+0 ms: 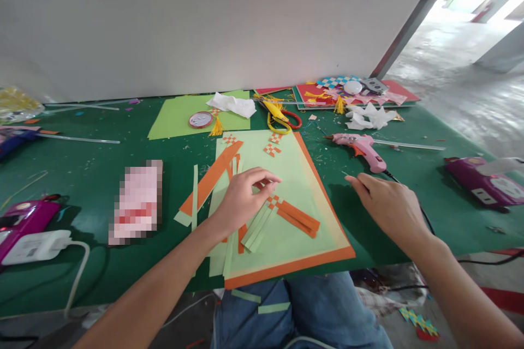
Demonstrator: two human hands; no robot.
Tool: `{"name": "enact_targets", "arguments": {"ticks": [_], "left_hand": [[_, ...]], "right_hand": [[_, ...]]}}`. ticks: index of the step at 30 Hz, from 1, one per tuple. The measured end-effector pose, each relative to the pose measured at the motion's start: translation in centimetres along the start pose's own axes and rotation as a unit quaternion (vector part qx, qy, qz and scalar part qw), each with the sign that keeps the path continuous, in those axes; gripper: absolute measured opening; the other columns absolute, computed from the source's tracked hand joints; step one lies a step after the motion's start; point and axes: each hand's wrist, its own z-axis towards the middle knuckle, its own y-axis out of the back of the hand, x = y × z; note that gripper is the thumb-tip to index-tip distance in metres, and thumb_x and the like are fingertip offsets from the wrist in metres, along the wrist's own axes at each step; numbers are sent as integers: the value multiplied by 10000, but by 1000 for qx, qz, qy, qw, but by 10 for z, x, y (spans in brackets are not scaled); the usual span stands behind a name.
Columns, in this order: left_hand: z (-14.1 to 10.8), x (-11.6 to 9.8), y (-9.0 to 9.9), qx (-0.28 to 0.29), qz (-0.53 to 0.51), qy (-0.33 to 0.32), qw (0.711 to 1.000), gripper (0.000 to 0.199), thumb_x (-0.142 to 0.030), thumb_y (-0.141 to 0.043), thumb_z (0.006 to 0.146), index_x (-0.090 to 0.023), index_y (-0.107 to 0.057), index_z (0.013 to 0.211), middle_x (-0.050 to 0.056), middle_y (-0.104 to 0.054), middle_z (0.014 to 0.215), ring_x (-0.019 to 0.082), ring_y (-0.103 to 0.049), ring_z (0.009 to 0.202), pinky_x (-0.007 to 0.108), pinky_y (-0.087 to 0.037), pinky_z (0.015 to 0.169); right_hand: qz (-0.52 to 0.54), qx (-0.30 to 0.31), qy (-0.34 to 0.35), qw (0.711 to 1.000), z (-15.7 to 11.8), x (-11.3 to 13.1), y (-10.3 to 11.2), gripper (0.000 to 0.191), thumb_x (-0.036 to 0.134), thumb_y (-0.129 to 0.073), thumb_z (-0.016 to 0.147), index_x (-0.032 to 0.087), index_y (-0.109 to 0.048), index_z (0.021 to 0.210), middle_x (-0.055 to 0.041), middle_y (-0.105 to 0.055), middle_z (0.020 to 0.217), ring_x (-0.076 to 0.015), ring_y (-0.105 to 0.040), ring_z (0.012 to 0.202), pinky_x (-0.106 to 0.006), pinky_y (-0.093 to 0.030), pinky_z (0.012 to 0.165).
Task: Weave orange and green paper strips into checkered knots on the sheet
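Note:
My left hand (248, 199) hovers over a pale green sheet (303, 185) bordered by orange paper, its thumb and fingertips drawn together. Whatever they may pinch is hidden. Just below those fingertips lies a small woven piece (273, 203) with green and orange paper strips (301, 217) fanning from it. Off the sheet's right side, my right hand (387, 204) is held above the green table, thumb and forefinger pressed together. A faint thin thread seems to show near its tip, too small to name. Beyond it rests a pink glue gun (362, 148) with a clear stick in its back.
Loose orange strips (213, 177) lie left of my left hand. Behind the sheet are yellow-handled scissors (276, 114), crumpled tissue (231, 104) and a round tin (201, 119). Purple power strips (487, 180) stand at both sides; a pixelated pink object (137, 202) lies at left.

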Motion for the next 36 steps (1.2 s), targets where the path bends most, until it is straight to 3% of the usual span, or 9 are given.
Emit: {"name": "enact_targets", "arguments": {"ticks": [3, 6, 8, 11, 16, 21, 25, 30, 36], "left_hand": [[-1, 1, -2, 16, 45, -35, 998, 167, -226, -523, 930, -197, -688, 934, 31, -701, 958, 155, -650, 881, 290, -532, 801], [-1, 4, -7, 63, 103, -106, 987, 218, -207, -485, 952, -201, -679, 1052, 45, -705, 1084, 187, -613, 1086, 347, -489, 956], [-1, 6, -11, 100, 142, -142, 974, 277, -213, -449, 971, -188, -644, 1166, 56, -676, 1220, 203, -541, 1238, 379, -436, 1049], [0, 6, -16, 136, 195, -158, 958, 341, -241, -411, 991, -168, -583, 1276, 68, -603, 1353, 218, -467, 1336, 419, -381, 1108], [1, 3, -17, 145, 215, -150, 954, 372, -276, -395, 1003, -170, -528, 1334, 73, -588, 1370, 216, -486, 1320, 424, -378, 1098], [1, 6, -18, 140, 212, -155, 955, 387, -316, -384, 1009, -183, -501, 1352, 73, -587, 1368, 219, -495, 1304, 411, -378, 1087], [2, 7, -20, 141, 212, -160, 954, 388, -312, -384, 1008, -173, -495, 1353, 79, -583, 1371, 218, -497, 1299, 408, -373, 1087], [2, 8, -19, 139, 209, -154, 956, 391, -323, -394, 1005, -181, -495, 1355, 81, -591, 1361, 219, -504, 1291, 408, -380, 1082], [1, 9, -20, 135, 215, -160, 954, 380, -310, -387, 1004, -188, -504, 1345, 90, -590, 1362, 232, -516, 1283, 429, -391, 1074]], "right_hand": [[-3, -29, 72, 997, -3, -5, 0, 229, 220, -400, 939, 184, -597, 1051, -70, -704, 895, -206, -634, 693, -296, -322, 521], [-24, -57, 123, 990, -6, -4, 6, 515, 35, -417, 802, 164, -505, 1293, -96, -685, 1084, -250, -645, 944, -307, -419, 579], [-27, -67, 132, 989, -4, 2, 12, 494, 24, -430, 794, 176, -554, 1247, -87, -700, 1067, -250, -643, 970, -317, -452, 601], [-6, -66, 148, 987, 6, 16, 17, 311, 95, -447, 885, 174, -626, 1127, -91, -726, 990, -242, -658, 903, -342, -490, 654], [82, -18, 346, 935, 37, 38, 15, 287, 84, -461, 910, 163, -612, 1140, -109, -679, 1118, -232, -590, 1061, -338, -495, 830], [-19, -14, 432, 902, 53, 46, 18, 183, 42, -497, 869, 147, -619, 782, -93, -630, 832, -217, -559, 863, -329, -444, 747], [-70, -64, 499, 862, 57, 45, 19, 205, 30, -478, 876, 142, -609, 764, -78, -596, 776, -209, -524, 811, -319, -394, 675], [-36, -55, 520, 852, 67, 41, 14, 248, 52, -427, 910, 163, -588, 757, -67, -585, 775, -193, -499, 790, -307, -383, 667], [158, -22, 464, 871, 69, 38, 14, 191, 106, -426, 894, 179, -587, 822, -64, -621, 821, -185, -536, 833, -301, -431, 730]]}}
